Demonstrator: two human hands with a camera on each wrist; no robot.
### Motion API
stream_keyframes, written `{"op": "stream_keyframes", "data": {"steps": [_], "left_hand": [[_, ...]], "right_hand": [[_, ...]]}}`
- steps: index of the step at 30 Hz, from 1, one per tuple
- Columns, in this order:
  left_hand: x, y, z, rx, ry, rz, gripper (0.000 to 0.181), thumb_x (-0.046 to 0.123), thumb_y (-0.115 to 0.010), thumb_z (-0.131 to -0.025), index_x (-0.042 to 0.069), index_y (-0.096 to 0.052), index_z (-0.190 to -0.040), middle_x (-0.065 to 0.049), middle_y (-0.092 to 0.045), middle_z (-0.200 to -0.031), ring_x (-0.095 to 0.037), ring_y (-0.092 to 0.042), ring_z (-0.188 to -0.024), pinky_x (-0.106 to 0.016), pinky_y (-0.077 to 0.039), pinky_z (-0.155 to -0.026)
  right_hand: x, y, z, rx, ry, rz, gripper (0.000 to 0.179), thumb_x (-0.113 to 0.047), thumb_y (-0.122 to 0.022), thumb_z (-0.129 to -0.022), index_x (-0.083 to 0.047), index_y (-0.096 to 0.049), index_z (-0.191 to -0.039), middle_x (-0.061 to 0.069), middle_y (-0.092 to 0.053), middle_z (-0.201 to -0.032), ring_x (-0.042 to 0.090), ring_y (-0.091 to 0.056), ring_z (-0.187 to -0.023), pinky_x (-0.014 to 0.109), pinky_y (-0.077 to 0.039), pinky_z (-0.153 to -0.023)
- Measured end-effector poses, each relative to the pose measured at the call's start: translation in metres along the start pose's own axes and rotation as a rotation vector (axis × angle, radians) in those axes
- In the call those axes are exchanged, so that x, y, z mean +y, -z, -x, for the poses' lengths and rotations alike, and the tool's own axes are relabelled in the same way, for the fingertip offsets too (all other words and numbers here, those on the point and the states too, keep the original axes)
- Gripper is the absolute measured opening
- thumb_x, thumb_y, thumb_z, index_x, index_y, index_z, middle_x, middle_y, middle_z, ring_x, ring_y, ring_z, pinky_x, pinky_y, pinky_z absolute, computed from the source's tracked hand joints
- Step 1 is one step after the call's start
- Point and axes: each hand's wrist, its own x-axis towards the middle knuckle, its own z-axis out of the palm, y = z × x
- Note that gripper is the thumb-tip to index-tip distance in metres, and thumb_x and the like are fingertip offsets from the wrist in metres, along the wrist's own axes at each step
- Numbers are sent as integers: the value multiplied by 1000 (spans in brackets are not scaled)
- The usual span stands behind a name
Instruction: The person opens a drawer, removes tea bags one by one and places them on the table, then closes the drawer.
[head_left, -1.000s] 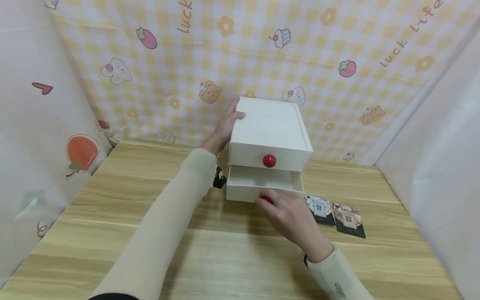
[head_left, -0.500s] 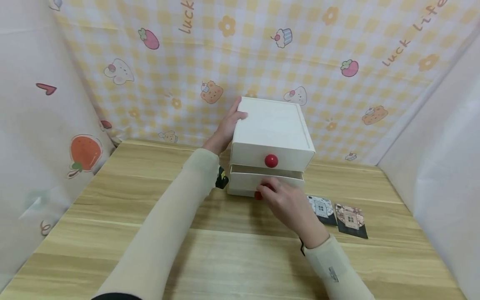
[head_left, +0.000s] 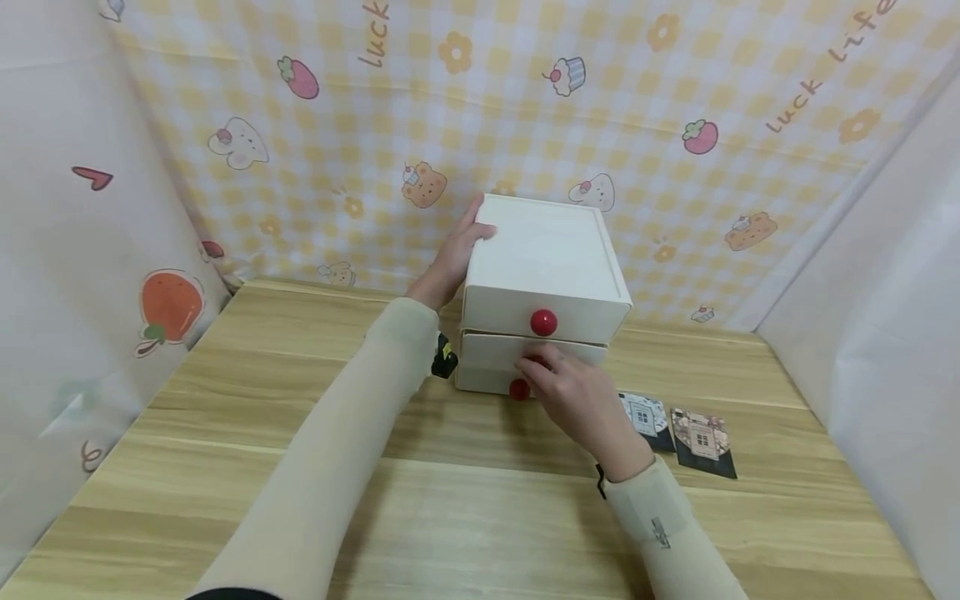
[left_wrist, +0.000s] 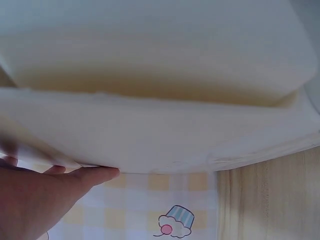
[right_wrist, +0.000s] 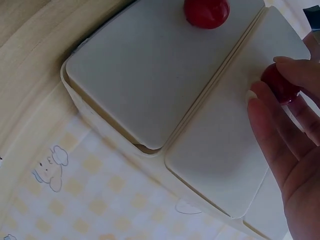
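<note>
A white drawer cabinet (head_left: 543,246) with round red knobs stands on the wooden table. My left hand (head_left: 454,254) presses its left side near the back, thumb over the top edge. In the left wrist view, the fingers of that hand (left_wrist: 55,192) lie extended along the white casing. My right hand (head_left: 576,400) holds a red knob (right_wrist: 280,85) on the middle drawer (right_wrist: 220,130), thumb and fingertips around it. This drawer's front sits nearly level with its neighbours. Another red knob (head_left: 543,322) is on the top drawer, and a lower red knob (head_left: 519,389) shows below my fingers.
Two flat printed packets, one bluish (head_left: 647,419) and one pinkish (head_left: 703,442), lie on the table (head_left: 465,508) right of the cabinet. A yellow checked cloth (head_left: 495,108) hangs behind, with white cloth at both sides.
The middle drawer has slid back into the cabinet, and its interior no longer shows. My right hand has moved forward with the knob; my left hand has stayed on the casing.
</note>
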Motion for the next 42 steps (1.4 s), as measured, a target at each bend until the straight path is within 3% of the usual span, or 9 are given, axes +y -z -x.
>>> {"op": "stream_keyframes", "data": {"steps": [16, 26, 32, 36, 42], "left_hand": [[-1, 2, -1, -20, 11, -8, 71, 26, -40, -101, 29, -8, -164, 8, 1, -173, -13, 1, -160, -43, 0, -130], [-1, 1, 0, -8, 4, 3, 74, 24, -42, -99, 29, -8, -164, 8, 0, -173, -12, 1, -160, -41, -1, -130], [-1, 2, 1, -10, 7, 2, 73, 25, -41, -100, 30, -8, -164, 9, 1, -173, -11, 2, -160, -40, 0, -130], [0, 2, 1, -9, 8, 3, 72, 25, -41, -100, 30, -8, -164, 10, 1, -173, -11, 2, -160, -40, 0, -130], [1, 1, 2, -9, 12, 8, 72, 25, -41, -100, 30, -8, -164, 10, 0, -173, -11, 1, -160, -41, -1, -130]], "right_hand": [[6, -14, 1, 67, -60, -31, 32, -11, -85, -80, -14, -79, -111, 5, -76, -110, 18, -76, -90, 30, -62, -79], [-1, -5, 4, 35, -89, -88, 33, -8, -83, -81, -12, -78, -114, 5, -72, -111, 16, -72, -79, 26, -59, -65], [-8, 3, 6, 106, -61, -114, 24, -10, -87, -77, -12, -79, -100, 5, -72, -101, 15, -68, -69, 24, -53, -55], [-14, 0, 6, 102, -9, -37, 16, -15, -86, -79, -13, -79, -94, 3, -72, -96, 14, -68, -68, 23, -54, -55], [-19, -10, 8, -24, 44, 107, 13, -20, -82, -83, -15, -77, -94, 1, -71, -91, 13, -65, -69, 24, -55, -56]]}}
